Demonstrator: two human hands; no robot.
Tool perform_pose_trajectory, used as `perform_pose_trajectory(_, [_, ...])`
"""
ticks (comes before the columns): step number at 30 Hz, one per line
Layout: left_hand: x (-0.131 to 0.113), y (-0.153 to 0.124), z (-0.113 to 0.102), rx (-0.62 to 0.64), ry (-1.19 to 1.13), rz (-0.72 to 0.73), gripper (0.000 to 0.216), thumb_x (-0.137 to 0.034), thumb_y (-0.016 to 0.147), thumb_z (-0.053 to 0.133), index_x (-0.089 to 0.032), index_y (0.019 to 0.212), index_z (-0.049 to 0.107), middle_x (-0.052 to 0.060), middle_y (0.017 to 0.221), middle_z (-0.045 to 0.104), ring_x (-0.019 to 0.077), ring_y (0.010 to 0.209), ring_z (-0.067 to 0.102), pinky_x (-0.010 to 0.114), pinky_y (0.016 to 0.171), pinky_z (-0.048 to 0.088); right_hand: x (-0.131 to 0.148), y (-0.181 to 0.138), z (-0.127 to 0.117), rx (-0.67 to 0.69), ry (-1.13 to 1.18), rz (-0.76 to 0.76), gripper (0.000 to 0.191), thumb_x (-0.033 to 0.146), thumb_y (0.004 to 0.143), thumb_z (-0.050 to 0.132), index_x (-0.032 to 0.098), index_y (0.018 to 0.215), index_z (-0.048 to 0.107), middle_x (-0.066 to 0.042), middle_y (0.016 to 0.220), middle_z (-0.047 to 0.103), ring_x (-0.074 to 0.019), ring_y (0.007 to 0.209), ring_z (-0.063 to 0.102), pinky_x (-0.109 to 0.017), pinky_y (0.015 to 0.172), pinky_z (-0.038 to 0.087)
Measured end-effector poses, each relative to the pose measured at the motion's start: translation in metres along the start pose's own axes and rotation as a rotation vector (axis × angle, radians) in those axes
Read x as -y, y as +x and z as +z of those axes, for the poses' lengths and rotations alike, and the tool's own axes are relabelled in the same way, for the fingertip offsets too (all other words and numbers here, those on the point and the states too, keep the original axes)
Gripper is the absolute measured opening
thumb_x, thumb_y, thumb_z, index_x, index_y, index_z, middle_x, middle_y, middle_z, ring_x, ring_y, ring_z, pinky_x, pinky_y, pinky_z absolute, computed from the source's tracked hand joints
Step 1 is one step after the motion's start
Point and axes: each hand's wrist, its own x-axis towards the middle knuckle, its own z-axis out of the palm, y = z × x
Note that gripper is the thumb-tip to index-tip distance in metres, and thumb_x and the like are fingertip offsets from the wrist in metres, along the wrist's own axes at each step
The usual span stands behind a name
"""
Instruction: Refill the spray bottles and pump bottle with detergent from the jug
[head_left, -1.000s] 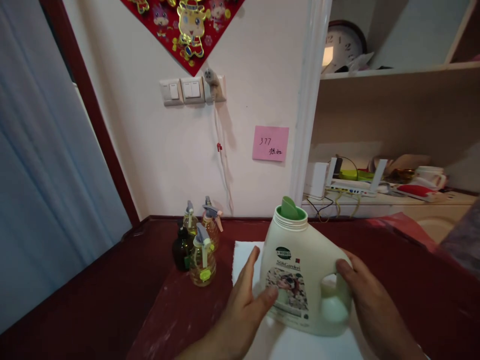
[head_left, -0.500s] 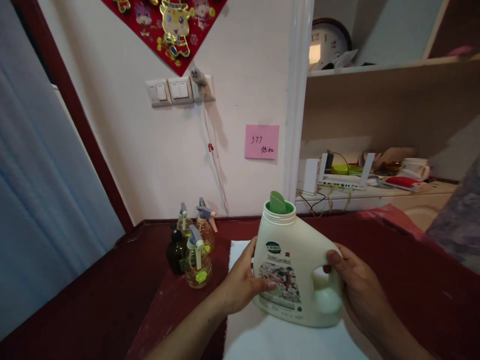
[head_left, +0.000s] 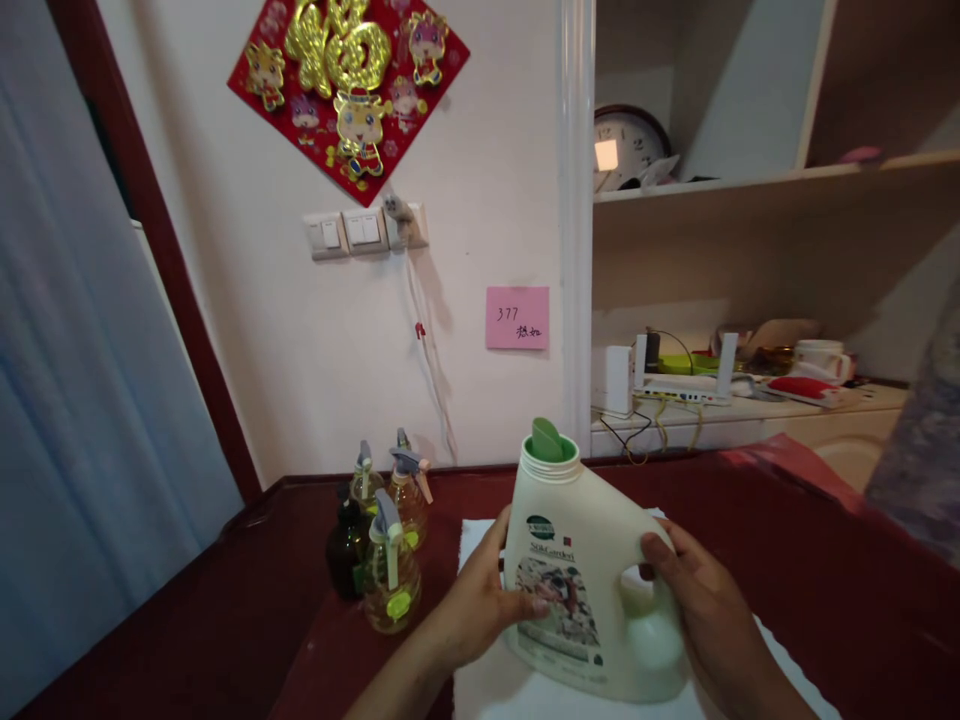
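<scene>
A cream detergent jug (head_left: 577, 570) with an open green spout stands upright on a white cloth (head_left: 495, 690) on the dark red table (head_left: 825, 590). My left hand (head_left: 476, 600) grips its left side, thumb across the printed label. My right hand (head_left: 701, 610) wraps around the jug's handle on the right side. Both hands are closed on the jug.
Several small spray bottles (head_left: 386, 560) with amber liquid stand left of the jug. Behind are a wall with switches (head_left: 349, 232), a pink note (head_left: 517, 317) and a red decoration (head_left: 349, 85). Shelves at right hold a clock (head_left: 626, 145), a router (head_left: 679, 375) and clutter.
The view has tilted up and shifted, so the jug sits lower in frame. My left hand closed from a flat touch to a grip on the jug; my right hand stays on the handle.
</scene>
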Motion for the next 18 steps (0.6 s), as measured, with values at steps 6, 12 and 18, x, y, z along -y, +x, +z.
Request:
perform_pose_trajectory(6, [0.002,-0.004,0.003,0.005,0.021,0.02,0.073,-0.022,0.072,0.087,-0.024,0.137,0.055,0.012,0.134,0.067,0.0366,0.125,0.061,0.053,0.108,0.043,-0.002,-0.003,0.003,-0.056,-0.102,-0.037,0.061,0.07,0.072,0.074,0.022,0.109,0.067,-0.005,0.09,0.077,-0.0261,0.08,0.069,-0.034,0.068,0.054])
perform_pose_trajectory(12, [0.005,-0.02,0.007,-0.12,0.165,0.069,0.095,-0.032,0.075,0.086,-0.024,0.155,0.036,0.015,0.149,0.057,0.0376,0.14,0.049,0.054,0.117,0.036,0.011,-0.008,-0.004,-0.094,-0.171,-0.049,0.073,0.075,0.072,0.07,0.025,0.125,0.064,-0.01,0.133,0.068,-0.0351,0.12,0.063,-0.041,0.093,0.053])
perform_pose_trajectory(18, [-0.008,-0.058,0.041,-0.455,0.439,0.183,0.079,-0.052,0.092,0.063,-0.028,0.159,0.031,0.006,0.171,0.021,0.0372,0.157,0.01,0.057,0.127,0.007,0.032,-0.056,0.001,-0.15,-0.306,-0.304,0.064,0.071,0.09,0.049,0.042,0.147,0.046,0.001,0.163,0.041,-0.0362,0.147,0.037,-0.061,0.117,0.032])
